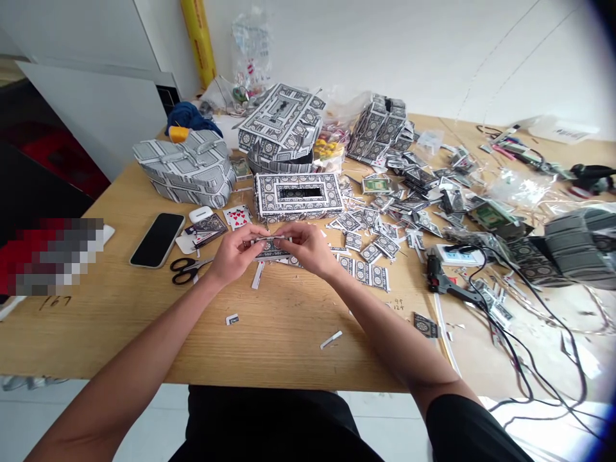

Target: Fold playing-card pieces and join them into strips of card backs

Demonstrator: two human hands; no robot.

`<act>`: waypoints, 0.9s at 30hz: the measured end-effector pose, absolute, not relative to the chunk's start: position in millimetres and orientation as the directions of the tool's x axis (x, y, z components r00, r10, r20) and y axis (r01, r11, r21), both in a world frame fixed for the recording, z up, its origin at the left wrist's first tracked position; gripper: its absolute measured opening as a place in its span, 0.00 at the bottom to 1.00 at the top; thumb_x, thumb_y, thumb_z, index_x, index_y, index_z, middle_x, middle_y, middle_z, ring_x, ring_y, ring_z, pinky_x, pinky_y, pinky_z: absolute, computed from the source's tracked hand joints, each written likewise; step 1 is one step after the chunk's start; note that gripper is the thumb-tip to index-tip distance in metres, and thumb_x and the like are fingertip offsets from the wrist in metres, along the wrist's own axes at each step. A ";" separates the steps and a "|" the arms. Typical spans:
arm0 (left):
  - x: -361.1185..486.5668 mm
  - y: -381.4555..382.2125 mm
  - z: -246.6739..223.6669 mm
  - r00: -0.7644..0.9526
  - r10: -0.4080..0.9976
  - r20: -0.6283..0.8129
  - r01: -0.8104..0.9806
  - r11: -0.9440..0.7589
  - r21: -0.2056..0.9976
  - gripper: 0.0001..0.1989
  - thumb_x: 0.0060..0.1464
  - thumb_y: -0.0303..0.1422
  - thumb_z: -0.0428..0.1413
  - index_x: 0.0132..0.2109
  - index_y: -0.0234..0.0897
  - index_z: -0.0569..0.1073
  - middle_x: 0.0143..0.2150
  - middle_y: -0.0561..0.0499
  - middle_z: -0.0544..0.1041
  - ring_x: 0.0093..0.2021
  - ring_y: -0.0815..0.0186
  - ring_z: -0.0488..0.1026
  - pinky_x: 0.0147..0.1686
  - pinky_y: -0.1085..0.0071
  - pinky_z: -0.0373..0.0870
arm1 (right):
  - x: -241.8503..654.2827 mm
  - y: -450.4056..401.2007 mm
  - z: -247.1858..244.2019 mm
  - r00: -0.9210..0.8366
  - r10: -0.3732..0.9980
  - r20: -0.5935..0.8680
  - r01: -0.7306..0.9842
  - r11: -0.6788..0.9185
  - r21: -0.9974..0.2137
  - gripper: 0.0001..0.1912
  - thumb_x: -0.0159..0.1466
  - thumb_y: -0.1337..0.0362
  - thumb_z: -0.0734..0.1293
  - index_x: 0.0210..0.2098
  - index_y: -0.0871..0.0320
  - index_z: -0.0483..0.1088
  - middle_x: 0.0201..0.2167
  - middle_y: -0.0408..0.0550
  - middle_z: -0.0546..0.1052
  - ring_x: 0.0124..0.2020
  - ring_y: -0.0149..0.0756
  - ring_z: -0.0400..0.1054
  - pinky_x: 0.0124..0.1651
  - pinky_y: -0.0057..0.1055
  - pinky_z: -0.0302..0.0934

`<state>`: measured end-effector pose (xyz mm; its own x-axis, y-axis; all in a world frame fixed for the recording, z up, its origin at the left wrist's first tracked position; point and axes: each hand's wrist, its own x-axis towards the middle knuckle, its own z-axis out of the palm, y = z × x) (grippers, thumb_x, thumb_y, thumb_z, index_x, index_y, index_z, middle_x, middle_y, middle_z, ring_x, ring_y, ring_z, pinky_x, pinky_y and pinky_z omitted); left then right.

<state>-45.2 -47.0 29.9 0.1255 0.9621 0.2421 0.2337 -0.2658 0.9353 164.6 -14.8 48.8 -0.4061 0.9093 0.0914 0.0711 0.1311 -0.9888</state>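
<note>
Between my two hands, low over the wooden table, is a folded playing card [272,249] with a black-and-white patterned back. My left hand [235,251] pinches its left end, thumb on the near face. My right hand [308,246] grips the other end with thumb and fingers. Just beyond stands a tissue-box shape made of cards [298,208] with a dark slot in its top. Scissors with black handles [185,269] lie to the left of my left hand. A joined strip of cards [363,273] rests to the right of my right hand.
A phone [158,240] lies on the left. Woven card boxes [282,119] stand at the back, with many loose card pieces [370,224] to their right. A hot glue gun [450,282], a power strip [457,255] and loose cables [510,350] occupy the right side.
</note>
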 end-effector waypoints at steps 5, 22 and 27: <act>-43.6 -47.3 33.9 0.114 0.966 0.233 0.227 -0.253 0.940 0.11 0.59 0.39 0.63 0.43 0.37 0.80 0.37 0.48 0.84 0.33 0.64 0.78 0.32 0.71 0.71 | 161.8 -17.2 46.5 -0.383 0.917 0.107 0.054 0.138 -0.989 0.07 0.59 0.62 0.74 0.37 0.58 0.80 0.30 0.44 0.82 0.29 0.32 0.70 0.33 0.30 0.59; -46.0 -46.0 30.9 0.090 0.970 0.225 0.156 -0.237 0.959 0.12 0.59 0.40 0.62 0.46 0.38 0.81 0.39 0.48 0.82 0.35 0.63 0.76 0.34 0.70 0.71 | 159.0 -18.4 30.2 -0.266 0.939 0.218 0.180 0.271 -0.946 0.10 0.62 0.67 0.69 0.39 0.56 0.84 0.31 0.46 0.83 0.30 0.37 0.72 0.36 0.33 0.63; -47.5 -41.6 24.8 0.151 0.987 0.058 -0.086 -0.045 0.995 0.20 0.62 0.50 0.58 0.44 0.37 0.81 0.40 0.47 0.82 0.37 0.60 0.78 0.34 0.67 0.78 | 163.1 -22.9 35.7 -0.314 0.849 0.425 0.314 0.515 -0.798 0.15 0.64 0.73 0.64 0.39 0.54 0.83 0.37 0.49 0.85 0.38 0.41 0.77 0.44 0.36 0.69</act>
<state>-47.5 -41.6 24.8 0.1514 0.9868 0.0579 -0.0856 -0.0453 0.9953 163.1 -22.9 35.7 -0.3137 0.8491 0.4249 0.3139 0.5151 -0.7976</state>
